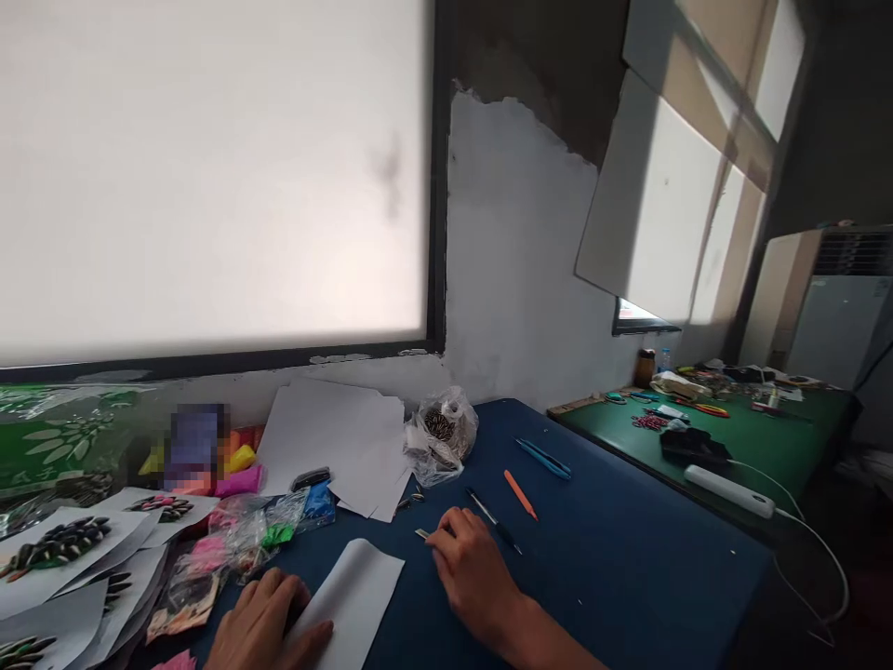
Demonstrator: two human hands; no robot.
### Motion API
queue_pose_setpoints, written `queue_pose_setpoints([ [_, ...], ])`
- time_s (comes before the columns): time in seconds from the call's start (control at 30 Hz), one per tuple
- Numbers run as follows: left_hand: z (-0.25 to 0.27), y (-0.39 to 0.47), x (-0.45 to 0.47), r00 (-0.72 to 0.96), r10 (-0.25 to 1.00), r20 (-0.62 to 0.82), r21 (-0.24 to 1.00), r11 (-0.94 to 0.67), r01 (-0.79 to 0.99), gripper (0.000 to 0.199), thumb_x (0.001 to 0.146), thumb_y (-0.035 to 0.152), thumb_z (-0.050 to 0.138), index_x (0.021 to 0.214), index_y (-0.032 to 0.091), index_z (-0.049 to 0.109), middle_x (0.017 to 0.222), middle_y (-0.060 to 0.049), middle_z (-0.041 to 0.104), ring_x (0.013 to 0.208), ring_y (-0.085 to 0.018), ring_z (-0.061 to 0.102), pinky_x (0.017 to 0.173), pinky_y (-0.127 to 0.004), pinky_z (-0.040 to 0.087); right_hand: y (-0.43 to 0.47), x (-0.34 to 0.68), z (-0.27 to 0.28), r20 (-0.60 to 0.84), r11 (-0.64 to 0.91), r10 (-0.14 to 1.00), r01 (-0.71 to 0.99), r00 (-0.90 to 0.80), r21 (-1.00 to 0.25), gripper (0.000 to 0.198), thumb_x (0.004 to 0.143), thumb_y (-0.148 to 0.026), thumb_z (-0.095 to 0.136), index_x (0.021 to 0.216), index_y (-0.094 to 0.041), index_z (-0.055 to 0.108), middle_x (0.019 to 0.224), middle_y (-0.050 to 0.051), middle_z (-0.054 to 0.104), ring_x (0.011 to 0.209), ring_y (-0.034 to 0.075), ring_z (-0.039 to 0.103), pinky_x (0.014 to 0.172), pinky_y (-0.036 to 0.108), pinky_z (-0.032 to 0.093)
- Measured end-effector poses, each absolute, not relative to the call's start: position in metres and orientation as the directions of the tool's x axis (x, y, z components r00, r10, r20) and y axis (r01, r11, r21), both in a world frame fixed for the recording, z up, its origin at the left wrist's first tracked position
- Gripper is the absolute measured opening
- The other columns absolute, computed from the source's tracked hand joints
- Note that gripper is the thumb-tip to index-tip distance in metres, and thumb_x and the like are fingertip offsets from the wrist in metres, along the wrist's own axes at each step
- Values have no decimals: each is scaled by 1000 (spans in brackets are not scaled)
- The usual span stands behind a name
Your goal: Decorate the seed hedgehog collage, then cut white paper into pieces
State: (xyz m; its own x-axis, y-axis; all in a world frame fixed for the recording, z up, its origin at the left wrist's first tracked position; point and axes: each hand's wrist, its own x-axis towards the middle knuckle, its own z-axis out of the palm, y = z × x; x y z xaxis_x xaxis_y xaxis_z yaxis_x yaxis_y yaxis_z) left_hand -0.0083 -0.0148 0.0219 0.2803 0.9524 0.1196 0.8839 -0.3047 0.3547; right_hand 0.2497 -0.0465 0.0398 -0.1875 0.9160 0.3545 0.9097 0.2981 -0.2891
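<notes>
A white sheet of paper (363,586), its upper end curved up as if folded over, lies on the blue table in front of me. My left hand (261,619) rests at its left edge, thumb across the paper and fingers bent beside it. To the right of the sheet, my right hand (471,568) is closed low over the table. A small pale sliver (422,534) shows at its fingertips; its kind is too small to tell. Just beyond that hand lie a pen (494,521) and an orange marker (521,495). Some striped seeds (411,499) are scattered nearby.
Behind stand a plastic bag of seeds (439,433) and a stack of white paper (335,428). Blue tweezers (544,458) lie at the right. Left are seed-covered sheets (62,549) and clear packets (223,540). A green table (620,428) holds a white power strip (729,491).
</notes>
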Motion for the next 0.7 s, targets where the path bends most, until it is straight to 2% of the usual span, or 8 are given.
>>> queue_pose_setpoints([
  [0.1, 15, -11, -7, 295, 948, 116, 376, -317, 871, 23, 78, 40, 47, 78, 22, 61, 87, -7, 65, 88, -28, 60, 74, -35, 43, -41, 231, 42, 274, 304, 936, 901, -222, -310, 20, 91, -21, 50, 99, -18, 68, 101, 9, 62, 94, 22, 55, 84, 34, 42],
  [0.2, 9, -6, -5, 337, 940, 63, 461, -327, 825, 14, 76, 33, 45, 79, 23, 54, 79, -4, 64, 79, -24, 62, 68, -31, 41, -37, 219, 45, 191, 269, 959, 889, -211, -369, 28, 89, -29, 55, 111, -14, 65, 107, 13, 63, 100, 27, 55, 90, 39, 41],
  [0.27, 9, -4, -4, 355, 933, 55, 562, -323, 761, 12, 73, 30, 44, 82, 24, 51, 76, -2, 64, 72, -22, 62, 65, -28, 42, -34, 218, 47, 157, 247, 968, 849, -195, -467, 36, 86, -29, 58, 118, -13, 62, 106, 13, 65, 101, 27, 56, 91, 39, 41],
  [0.37, 13, -6, -1, 322, 931, 172, 707, -344, 618, 28, 66, 29, 49, 93, 24, 51, 84, -2, 68, 75, -22, 64, 66, -28, 44, -31, 222, 48, 86, 201, 977, 713, -195, -672, 47, 79, -28, 63, 123, -12, 58, 98, 10, 67, 95, 25, 59, 82, 34, 44],
  [0.43, 19, -8, 0, 337, 918, 209, 767, -368, 526, 29, 64, 28, 51, 93, 23, 55, 87, -2, 69, 78, -23, 65, 67, -27, 45, -26, 224, 48, 59, 191, 968, 565, -243, -802, 43, 76, -25, 63, 117, -12, 60, 96, 9, 67, 89, 22, 61, 75, 28, 45],
  [0.5, 27, -9, -1, 354, 904, 241, 794, -393, 464, 27, 65, 26, 52, 91, 22, 59, 85, -2, 70, 79, -24, 65, 67, -27, 46, -20, 224, 47, 60, 185, 961, 465, -270, -866, 29, 75, -22, 59, 102, -14, 64, 90, 6, 66, 83, 18, 61, 69, 25, 44],
  [0.6, 35, -9, -4, 348, 896, 274, 809, -411, 420, 25, 67, 22, 53, 90, 21, 63, 83, -1, 69, 79, -22, 64, 68, -26, 46, -9, 221, 49, 83, 183, 970, 459, -230, -869, 13, 72, -19, 58, 83, -15, 64, 80, 3, 61, 75, 16, 55, 65, 24, 40],
  [0.7, 37, -6, -5, 344, 898, 275, 815, -407, 413, 21, 67, 22, 54, 86, 20, 64, 79, -1, 68, 76, -22, 63, 66, -26, 46, 0, 219, 54, 103, 196, 970, 459, -220, -867, 13, 68, -25, 66, 77, -16, 63, 82, 2, 56, 73, 15, 50, 64, 25, 37],
])
